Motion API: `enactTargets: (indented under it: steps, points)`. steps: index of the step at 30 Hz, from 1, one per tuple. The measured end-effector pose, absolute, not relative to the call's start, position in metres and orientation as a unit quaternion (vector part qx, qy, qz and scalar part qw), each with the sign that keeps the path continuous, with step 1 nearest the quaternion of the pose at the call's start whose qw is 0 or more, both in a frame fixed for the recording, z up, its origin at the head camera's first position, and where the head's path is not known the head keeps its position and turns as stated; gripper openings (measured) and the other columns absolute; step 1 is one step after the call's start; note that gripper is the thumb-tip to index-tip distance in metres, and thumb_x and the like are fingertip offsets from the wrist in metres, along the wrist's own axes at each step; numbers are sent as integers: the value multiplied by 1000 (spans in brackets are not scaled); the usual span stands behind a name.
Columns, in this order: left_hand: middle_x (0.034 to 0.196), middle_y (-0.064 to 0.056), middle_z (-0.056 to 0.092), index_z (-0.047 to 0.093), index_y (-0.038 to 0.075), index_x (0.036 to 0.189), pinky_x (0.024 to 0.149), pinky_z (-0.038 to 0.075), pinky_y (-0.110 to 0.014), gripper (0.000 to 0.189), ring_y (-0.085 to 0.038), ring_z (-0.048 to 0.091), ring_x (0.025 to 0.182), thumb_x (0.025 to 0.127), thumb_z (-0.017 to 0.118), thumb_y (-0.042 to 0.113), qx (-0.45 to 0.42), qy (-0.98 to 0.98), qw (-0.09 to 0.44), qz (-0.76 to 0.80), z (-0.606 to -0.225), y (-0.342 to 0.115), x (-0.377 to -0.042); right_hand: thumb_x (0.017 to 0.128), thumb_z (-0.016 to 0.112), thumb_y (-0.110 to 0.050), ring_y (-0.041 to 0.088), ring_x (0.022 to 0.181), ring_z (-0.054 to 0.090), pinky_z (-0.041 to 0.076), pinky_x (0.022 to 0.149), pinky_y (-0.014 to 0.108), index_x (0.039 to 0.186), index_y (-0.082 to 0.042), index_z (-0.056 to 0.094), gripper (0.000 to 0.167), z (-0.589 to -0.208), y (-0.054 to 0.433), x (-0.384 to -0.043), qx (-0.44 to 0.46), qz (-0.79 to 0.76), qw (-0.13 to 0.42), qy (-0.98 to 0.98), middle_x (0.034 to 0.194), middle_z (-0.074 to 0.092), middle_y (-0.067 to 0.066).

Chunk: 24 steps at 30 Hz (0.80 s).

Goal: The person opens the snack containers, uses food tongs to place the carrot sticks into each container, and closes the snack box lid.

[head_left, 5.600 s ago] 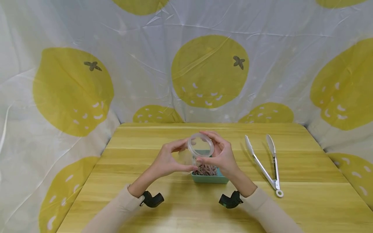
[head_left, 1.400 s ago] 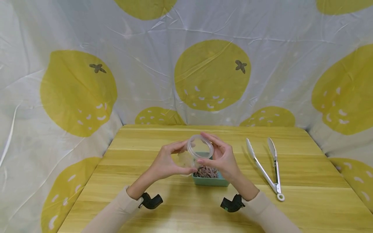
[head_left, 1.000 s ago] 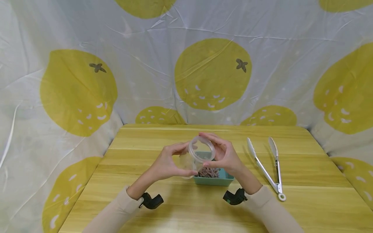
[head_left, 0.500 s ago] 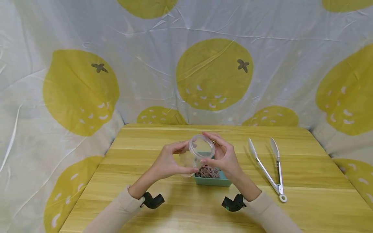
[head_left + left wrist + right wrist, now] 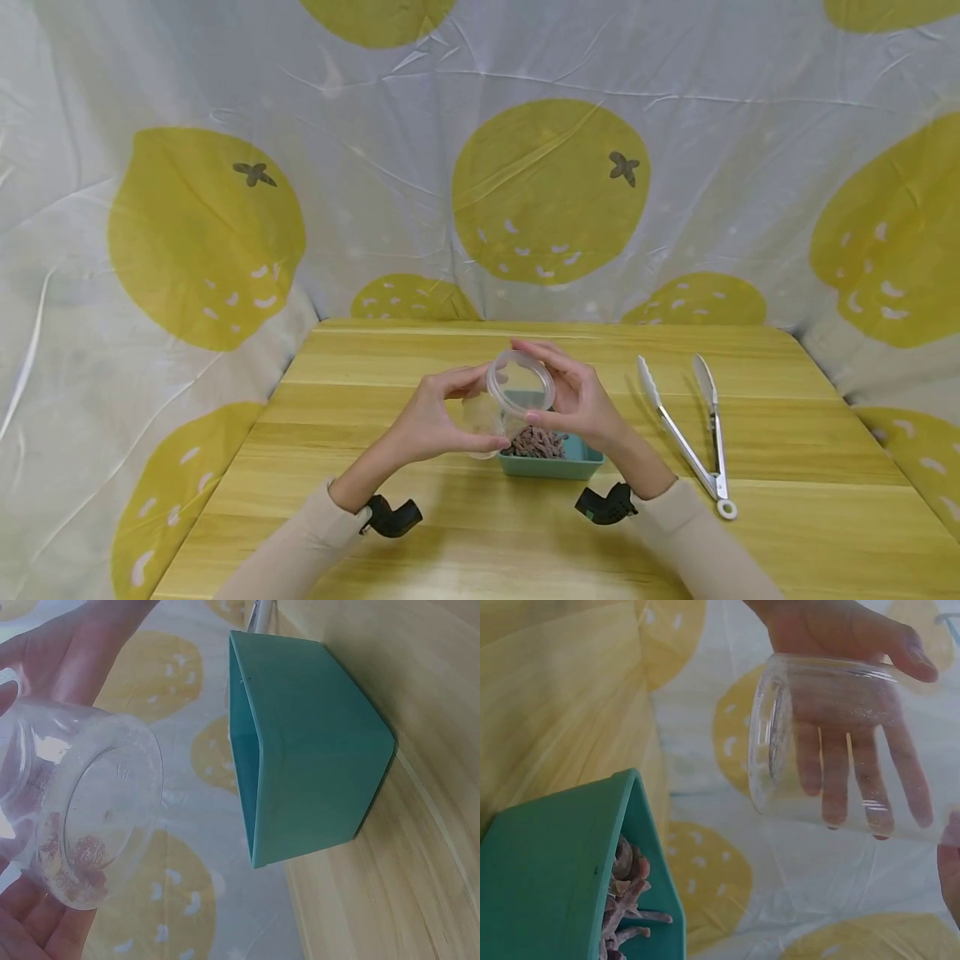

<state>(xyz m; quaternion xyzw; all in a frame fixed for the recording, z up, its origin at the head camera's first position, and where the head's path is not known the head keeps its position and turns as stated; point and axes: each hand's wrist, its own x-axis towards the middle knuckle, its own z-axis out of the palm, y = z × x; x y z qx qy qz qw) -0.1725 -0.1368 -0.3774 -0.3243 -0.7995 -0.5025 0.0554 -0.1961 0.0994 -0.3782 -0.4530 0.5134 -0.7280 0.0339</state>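
A clear plastic jar is held in the air by both hands, over the near left part of a green box. My left hand grips the jar's body, thumb in front and fingers behind, as the right wrist view shows through the clear wall. My right hand holds the translucent ringed top of the jar between thumb and fingers. In the left wrist view, the jar's base faces the table side. Brownish-grey, twig-like strips lie in the left part of the box.
Metal tongs with white tips and a white ring lie spread on the wooden table, right of the box. A curtain printed with yellow fruit stands behind and at both sides. Black wrist cameras hang under the sleeves.
Around the jar's top, my right hand turns back and forth; since half a second ago its thumb has shifted right and its fingertips left. My left hand stays nearly still.
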Motion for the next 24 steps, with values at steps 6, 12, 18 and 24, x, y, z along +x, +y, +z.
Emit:
enactTargets:
  steps: [6,12,18,24]
  points:
    - [129,7,66,59,18,140,93,53,-40,77,-16,62,112,71,93,22,-319,-801,56,-503,-377,-136,-172,83,84,-17,28,134,41,35,112,34,147,17,29,92,-379,98,-195,-442,-738,14,510,145,34,32]
    - [127,5,67,58,15,142,93,53,-41,78,-16,62,111,71,92,21,-316,-804,66,-500,-377,-137,-172,76,89,-14,33,133,42,35,113,37,145,18,34,93,-381,92,-185,-392,-762,-22,515,141,39,26]
    - [127,5,67,58,16,142,93,53,-41,79,-18,62,108,72,92,21,-316,-802,70,-502,-378,-137,-173,74,90,-12,39,129,40,38,110,35,142,14,43,87,-381,86,-178,-349,-767,-40,537,137,47,19]
    - [127,6,67,59,22,141,92,53,-40,78,-20,62,106,71,93,22,-312,-804,57,-503,-377,-136,-171,78,87,-8,31,129,43,43,106,30,143,13,42,82,-382,90,-182,-364,-768,0,527,142,42,22]
